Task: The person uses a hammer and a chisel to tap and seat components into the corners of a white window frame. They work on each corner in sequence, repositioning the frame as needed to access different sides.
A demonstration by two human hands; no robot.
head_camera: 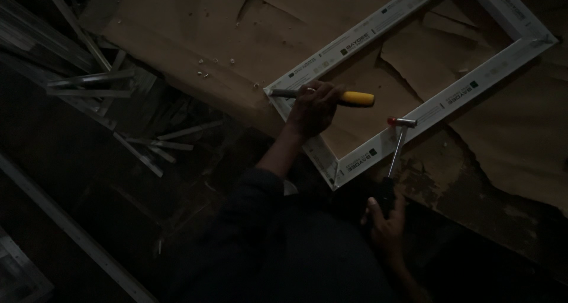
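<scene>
Holding a yellow-handled chisel (331, 96) in the closed left hand (312, 109), tip set into the near-left corner of the white frame (355, 155) on the brown board (195, 31); gripping a small hammer (397, 138) in the right hand (386, 220), likely needing a square strike on the chisel's end.

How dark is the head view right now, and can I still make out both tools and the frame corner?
Head view: dim overall, lower half near black; white frame and yellow-handled chisel in left hand read clearly; hammer in right hand is fainter; no glare.

Frame (414, 60) top corner beyond edge
</scene>
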